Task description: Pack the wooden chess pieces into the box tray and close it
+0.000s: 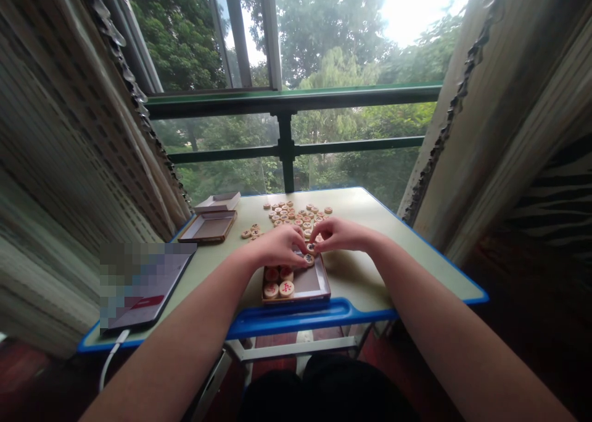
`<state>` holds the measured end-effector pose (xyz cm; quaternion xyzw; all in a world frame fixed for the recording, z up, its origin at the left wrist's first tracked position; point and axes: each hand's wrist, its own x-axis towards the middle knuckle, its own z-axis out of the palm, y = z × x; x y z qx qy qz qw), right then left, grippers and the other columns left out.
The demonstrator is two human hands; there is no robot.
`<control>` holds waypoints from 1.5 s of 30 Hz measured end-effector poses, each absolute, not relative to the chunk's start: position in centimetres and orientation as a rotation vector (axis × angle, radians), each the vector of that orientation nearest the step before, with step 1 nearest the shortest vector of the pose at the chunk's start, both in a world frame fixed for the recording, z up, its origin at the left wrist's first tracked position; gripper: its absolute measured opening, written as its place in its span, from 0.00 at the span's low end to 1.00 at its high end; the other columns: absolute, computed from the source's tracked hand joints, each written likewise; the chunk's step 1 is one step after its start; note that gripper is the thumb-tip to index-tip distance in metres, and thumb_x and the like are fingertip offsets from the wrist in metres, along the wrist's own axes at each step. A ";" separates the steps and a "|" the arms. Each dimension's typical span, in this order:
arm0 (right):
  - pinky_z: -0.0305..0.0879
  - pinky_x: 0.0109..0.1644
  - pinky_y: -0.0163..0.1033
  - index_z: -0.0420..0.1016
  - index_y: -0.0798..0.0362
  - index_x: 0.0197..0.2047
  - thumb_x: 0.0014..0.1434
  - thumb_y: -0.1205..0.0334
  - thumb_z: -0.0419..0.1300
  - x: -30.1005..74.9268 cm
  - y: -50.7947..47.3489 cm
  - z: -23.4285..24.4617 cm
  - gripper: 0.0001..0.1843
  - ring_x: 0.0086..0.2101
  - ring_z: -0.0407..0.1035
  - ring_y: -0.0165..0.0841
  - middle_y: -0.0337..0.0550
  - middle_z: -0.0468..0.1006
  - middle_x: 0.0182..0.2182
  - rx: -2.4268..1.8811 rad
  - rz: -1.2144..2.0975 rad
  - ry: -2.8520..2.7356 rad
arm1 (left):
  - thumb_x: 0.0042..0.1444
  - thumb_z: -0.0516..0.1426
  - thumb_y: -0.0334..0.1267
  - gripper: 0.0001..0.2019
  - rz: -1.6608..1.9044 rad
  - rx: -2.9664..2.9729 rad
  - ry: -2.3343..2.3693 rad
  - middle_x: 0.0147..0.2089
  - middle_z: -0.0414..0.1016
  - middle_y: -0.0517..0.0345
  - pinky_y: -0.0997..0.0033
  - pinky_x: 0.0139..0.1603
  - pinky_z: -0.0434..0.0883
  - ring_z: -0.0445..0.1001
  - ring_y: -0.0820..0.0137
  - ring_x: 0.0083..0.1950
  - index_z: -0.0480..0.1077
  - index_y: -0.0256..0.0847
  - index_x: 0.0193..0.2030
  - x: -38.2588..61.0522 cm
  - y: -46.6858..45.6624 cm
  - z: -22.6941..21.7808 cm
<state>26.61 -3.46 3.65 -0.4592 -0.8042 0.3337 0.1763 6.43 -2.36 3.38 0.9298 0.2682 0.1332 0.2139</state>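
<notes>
Over the far part of a shallow box (311, 284) at the table's near edge, my two hands come close together. My left hand (275, 245) is closed, thumb and fingers around a round wooden Chinese chess piece (309, 260) with a dark character. A second dark-marked chess piece (311, 248) sits just beyond it, between the fingertips of my right hand (337, 233), which is in a pinch. Chess pieces with red characters (286, 288) lie in the box's left side; my left hand partly covers that side. Many loose chess pieces (290, 215) are scattered behind my hands.
Another open box (208, 226) and a pale tray (218, 201) lie at the back left. A tablet or laptop (148, 289) with a white cable (111, 355) lies at the left edge. A few chess pieces (246, 233) lie apart. The table (416, 280) has a blue rim.
</notes>
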 end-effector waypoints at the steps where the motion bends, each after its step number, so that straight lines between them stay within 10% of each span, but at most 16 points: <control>1: 0.47 0.24 0.32 0.77 0.55 0.36 0.42 0.54 0.64 26.6 -3.4 3.5 0.17 0.22 0.53 0.24 0.32 0.59 0.19 -1.315 0.934 -2.296 | 0.43 0.62 0.44 0.13 0.369 2.580 0.737 0.37 0.73 0.55 0.73 0.40 0.65 0.70 0.69 0.39 0.78 0.40 0.34 6.4 -2.3 3.4; 45: 0.50 0.26 0.32 0.77 0.55 0.33 0.43 0.56 0.63 26.3 -3.8 4.0 0.15 0.24 0.56 0.26 0.34 0.63 0.20 -1.365 0.872 -2.313 | 0.46 0.60 0.47 0.12 0.297 2.636 0.751 0.33 0.73 0.56 0.75 0.36 0.64 0.69 0.70 0.36 0.78 0.40 0.29 6.9 -2.5 3.3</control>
